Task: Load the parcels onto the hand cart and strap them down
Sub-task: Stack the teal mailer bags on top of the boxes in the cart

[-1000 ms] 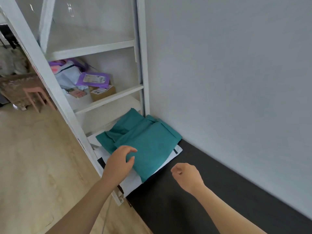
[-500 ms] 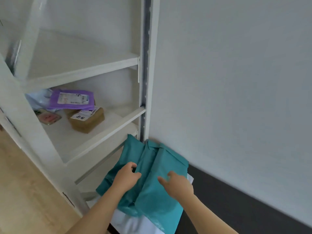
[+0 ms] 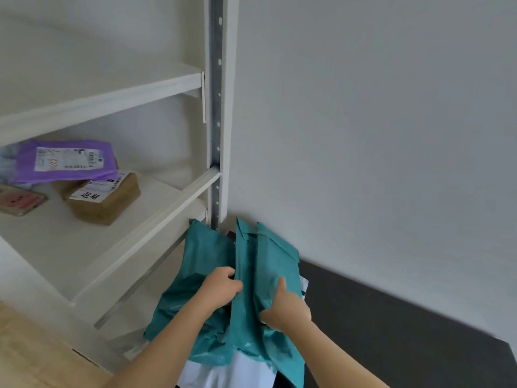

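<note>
Teal plastic mailer parcels [image 3: 212,259] lie stacked low at the shelf's right end, on top of a white mailer [image 3: 232,373]. My left hand [image 3: 221,289] grips a fold in the middle of the teal bags. My right hand [image 3: 285,309] pinches the right teal bag, thumb up on its face. On the shelf above sit a purple mailer [image 3: 67,161], a brown taped box [image 3: 109,200] and a small pink packet [image 3: 16,200]. No hand cart is in view.
A white metal shelving unit [image 3: 140,236] fills the left half, with its slotted upright [image 3: 216,121] against a white wall [image 3: 363,135]. A dark skirting band [image 3: 391,331] runs along the wall's base. Wooden floor [image 3: 28,354] shows at lower left.
Both hands moved onto the teal parcels and closed on them; a second ago the right hand hung clear. The view has come closer and tilted up along the shelf.
</note>
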A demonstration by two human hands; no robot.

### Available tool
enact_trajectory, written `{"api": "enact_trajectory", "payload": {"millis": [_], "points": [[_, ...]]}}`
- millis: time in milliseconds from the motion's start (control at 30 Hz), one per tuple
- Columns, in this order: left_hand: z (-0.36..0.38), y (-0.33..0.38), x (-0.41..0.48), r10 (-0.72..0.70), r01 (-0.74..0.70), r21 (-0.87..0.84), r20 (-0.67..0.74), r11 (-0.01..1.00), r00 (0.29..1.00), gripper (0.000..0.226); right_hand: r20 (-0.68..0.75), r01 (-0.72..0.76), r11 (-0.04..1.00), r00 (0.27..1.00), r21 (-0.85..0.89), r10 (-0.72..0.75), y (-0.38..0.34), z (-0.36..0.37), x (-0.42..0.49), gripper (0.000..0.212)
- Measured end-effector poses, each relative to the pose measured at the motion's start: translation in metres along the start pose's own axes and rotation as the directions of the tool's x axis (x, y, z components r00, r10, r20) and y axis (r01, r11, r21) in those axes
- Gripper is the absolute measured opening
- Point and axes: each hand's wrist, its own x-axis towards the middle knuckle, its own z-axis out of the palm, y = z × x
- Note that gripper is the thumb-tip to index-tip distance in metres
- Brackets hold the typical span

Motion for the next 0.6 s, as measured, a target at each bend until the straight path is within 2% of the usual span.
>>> {"api": "enact_trajectory", "payload": {"millis": [133, 267, 400, 433, 533, 600], "points": [[0.019, 0.024, -0.005, 0.088, -0.087, -0.037, 0.026, 0.996, 0.996, 0.021, -0.039, -0.010, 0.998, 0.999, 0.069, 0.013, 0.035, -0.014, -0.002, 0.064], [0.056, 0.052, -0.011, 0.184, -0.184, 0.003, 0.052, 0.983, 0.982, 0.018, -0.079, -0.006, 0.957, 0.996, 0.290, 0.030, 0.087, -0.029, -0.007, 0.072], [0.105, 0.074, -0.021, 0.229, -0.249, 0.151, 0.141, 0.957, 0.963, 0.012, -0.097, -0.089, 0.843, 0.982, 0.531, 0.165, 0.147, -0.040, -0.015, 0.064], [0.118, 0.078, -0.023, 0.244, -0.276, 0.192, 0.177, 0.942, 0.953, 0.017, -0.103, -0.108, 0.819, 0.974, 0.563, 0.200, 0.163, -0.042, -0.018, 0.061], [0.160, 0.086, -0.028, 0.237, -0.306, 0.256, 0.267, 0.917, 0.934, 0.050, -0.109, -0.157, 0.767, 0.953, 0.622, 0.283, 0.211, -0.039, -0.026, 0.055], [0.185, 0.087, -0.031, 0.214, -0.311, 0.293, 0.319, 0.904, 0.923, 0.051, -0.032, -0.206, 0.682, 0.947, 0.702, 0.320, 0.241, -0.030, -0.028, 0.056]]}}
